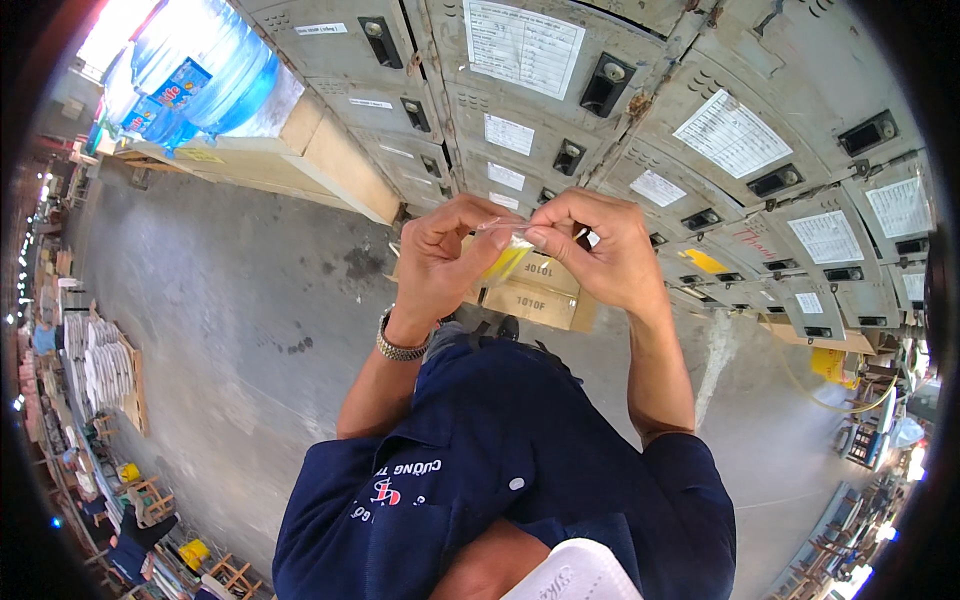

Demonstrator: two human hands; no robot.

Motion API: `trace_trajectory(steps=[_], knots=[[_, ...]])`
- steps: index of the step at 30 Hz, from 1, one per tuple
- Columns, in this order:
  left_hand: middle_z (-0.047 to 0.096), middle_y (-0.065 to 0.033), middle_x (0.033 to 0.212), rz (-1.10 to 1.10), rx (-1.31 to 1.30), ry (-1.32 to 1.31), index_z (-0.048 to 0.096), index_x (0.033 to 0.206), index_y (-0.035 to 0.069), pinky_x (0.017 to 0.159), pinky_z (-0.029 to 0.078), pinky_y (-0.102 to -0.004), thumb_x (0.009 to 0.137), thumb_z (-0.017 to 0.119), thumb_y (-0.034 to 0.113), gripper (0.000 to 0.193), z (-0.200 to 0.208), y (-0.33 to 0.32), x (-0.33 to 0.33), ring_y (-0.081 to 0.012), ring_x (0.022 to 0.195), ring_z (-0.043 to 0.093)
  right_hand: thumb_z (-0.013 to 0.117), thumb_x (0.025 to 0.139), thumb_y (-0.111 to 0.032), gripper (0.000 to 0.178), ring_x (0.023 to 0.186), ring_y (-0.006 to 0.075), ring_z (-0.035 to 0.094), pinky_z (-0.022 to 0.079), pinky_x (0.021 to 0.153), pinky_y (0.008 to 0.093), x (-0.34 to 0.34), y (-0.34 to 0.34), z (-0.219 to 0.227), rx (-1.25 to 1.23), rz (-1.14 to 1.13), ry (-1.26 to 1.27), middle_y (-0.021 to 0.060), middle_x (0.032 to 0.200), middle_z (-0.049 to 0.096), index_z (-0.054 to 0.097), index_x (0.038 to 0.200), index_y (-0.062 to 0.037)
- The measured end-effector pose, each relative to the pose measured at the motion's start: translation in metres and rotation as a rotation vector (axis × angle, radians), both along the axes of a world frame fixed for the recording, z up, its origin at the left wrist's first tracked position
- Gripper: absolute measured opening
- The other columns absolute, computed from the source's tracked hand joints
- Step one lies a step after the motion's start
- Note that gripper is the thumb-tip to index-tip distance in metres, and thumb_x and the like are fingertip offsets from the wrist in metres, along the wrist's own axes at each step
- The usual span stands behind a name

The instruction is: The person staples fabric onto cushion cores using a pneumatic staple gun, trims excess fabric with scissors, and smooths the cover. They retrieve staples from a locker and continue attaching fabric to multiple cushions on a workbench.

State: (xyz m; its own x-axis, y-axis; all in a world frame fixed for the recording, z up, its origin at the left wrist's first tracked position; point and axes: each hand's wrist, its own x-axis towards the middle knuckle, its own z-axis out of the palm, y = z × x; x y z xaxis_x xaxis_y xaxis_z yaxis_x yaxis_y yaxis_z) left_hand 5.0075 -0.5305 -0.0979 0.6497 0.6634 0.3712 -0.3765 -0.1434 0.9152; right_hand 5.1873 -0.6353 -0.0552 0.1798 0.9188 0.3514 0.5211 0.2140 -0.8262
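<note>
My left hand (445,255), with a metal-banded watch (402,347) on its wrist, and my right hand (603,250) meet in front of my chest. Between thumbs and forefingers both hands pinch the upper edge of a small clear plastic bag (513,258). Something yellow shows in or through the film, and its kind is hard to make out. The fingertips nearly touch along the bag's edge. Below the bag, cardboard boxes (535,302) sit near my feet, partly covered by the hands and the bag.
Grey metal lockers (640,130) with paper sheets and black latches rise ahead and to the right. Large blue water bottles (215,75) stand on a pale cabinet (340,160) at left. Pallets with stacked pale pieces (105,360) line the far left. Another person (130,550) is at lower left.
</note>
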Motion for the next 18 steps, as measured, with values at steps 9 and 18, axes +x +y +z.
trace_trajectory(steps=[9,18], knots=[[0.074,-0.0123,0.104,0.039,0.007,0.17,0.073,0.102,-0.002,0.088,0.052,-0.0294,0.094,0.069,-0.002,0.009,0.016,-0.005,0.001,-0.0154,0.097,0.068,0.078,0.088,-0.012,0.013,0.063,0.0258,0.061,0.047,0.056,0.0327,0.004,-0.001,0.0,0.078,-0.014,-0.087,0.0097,0.076,0.064,0.067,0.09,-0.0046],[0.075,-0.0092,0.097,0.185,0.937,0.049,0.077,0.099,0.004,0.078,0.052,-0.0338,0.088,0.074,0.003,0.012,0.149,0.038,0.038,-0.0229,0.085,0.069,0.078,0.086,-0.01,0.016,0.062,0.0304,0.06,0.049,0.057,0.0376,0.036,0.013,0.113,0.513,-0.107,-0.505,0.0106,0.075,0.06,0.063,0.084,-0.0051]])
